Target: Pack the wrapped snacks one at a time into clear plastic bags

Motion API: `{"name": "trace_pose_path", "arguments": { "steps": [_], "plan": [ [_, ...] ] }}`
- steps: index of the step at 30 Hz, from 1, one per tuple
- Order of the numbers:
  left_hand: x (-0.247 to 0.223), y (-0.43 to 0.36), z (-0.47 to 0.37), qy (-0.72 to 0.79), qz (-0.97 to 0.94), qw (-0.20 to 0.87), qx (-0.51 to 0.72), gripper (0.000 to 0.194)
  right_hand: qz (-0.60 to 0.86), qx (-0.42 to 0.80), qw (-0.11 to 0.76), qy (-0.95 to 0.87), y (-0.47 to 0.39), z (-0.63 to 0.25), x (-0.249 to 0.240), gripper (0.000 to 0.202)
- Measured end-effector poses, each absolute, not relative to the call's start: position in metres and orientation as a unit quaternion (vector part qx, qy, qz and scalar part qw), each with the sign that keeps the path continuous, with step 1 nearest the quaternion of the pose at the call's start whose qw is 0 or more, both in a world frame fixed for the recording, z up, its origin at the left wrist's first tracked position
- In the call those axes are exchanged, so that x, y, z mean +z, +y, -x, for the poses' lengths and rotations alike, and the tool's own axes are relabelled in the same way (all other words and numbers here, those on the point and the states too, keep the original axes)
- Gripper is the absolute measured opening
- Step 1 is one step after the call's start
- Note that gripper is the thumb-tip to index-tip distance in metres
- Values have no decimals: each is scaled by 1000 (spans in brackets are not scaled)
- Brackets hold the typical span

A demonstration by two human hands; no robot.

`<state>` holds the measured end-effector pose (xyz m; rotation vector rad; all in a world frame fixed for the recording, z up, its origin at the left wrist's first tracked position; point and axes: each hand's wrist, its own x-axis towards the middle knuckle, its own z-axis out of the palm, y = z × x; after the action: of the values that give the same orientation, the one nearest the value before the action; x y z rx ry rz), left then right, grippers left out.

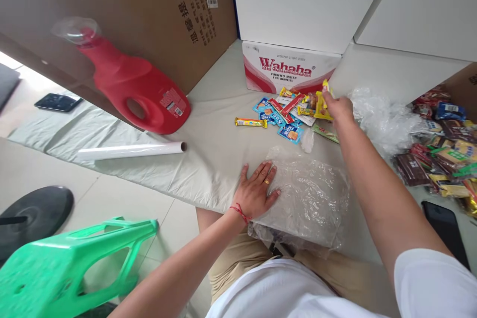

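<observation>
My left hand (257,189) lies flat with its fingers spread on the cloth-covered table, its thumb side touching a clear plastic bag (313,194) spread out in front of me. My right hand (338,105) reaches forward to the far right of a snack pile, its fingers closed on a yellow snack packet (322,105). In the pile are blue snack packets (290,132), red stick packets (292,104) and other yellow ones. One yellow snack bar (251,122) lies apart on the left. Partly behind my right wrist is a green packet (325,132).
A Wahaha water carton (290,67) stands behind the pile. Crumpled clear plastic (387,114) and many snacks (447,144) lie right, above a black phone (445,228). Leftward are a red jug (141,89), a white roll (132,150) and a green stool (74,258).
</observation>
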<state>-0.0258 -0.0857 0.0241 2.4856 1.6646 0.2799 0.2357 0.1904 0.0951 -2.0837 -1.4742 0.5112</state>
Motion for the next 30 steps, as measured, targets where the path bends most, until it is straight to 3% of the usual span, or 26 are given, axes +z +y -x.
{"name": "trace_pose_path", "arguments": {
  "steps": [3,7,12,17,21,24,30],
  "plan": [
    [25,-86,26,554,-824,70,93,68,840,170,233,-460,215,-243,91,87],
    [25,-86,25,556,-822,77,94,67,849,163,159,-477,221,-228,86,96],
    [26,-87,25,561,-820,73,92,67,827,144,169,-516,198,-236,92,87],
    [27,-86,26,568,-814,80,95,64,736,177,285,-588,111,-276,110,86],
    [27,-83,21,584,-802,85,96,63,634,309,226,-672,2,-276,115,96],
    [26,-80,11,601,-788,88,99,62,554,360,185,-727,-62,-253,100,87],
    [29,-76,7,617,-774,109,94,59,650,272,176,-688,-84,-263,49,86]
  ]
}}
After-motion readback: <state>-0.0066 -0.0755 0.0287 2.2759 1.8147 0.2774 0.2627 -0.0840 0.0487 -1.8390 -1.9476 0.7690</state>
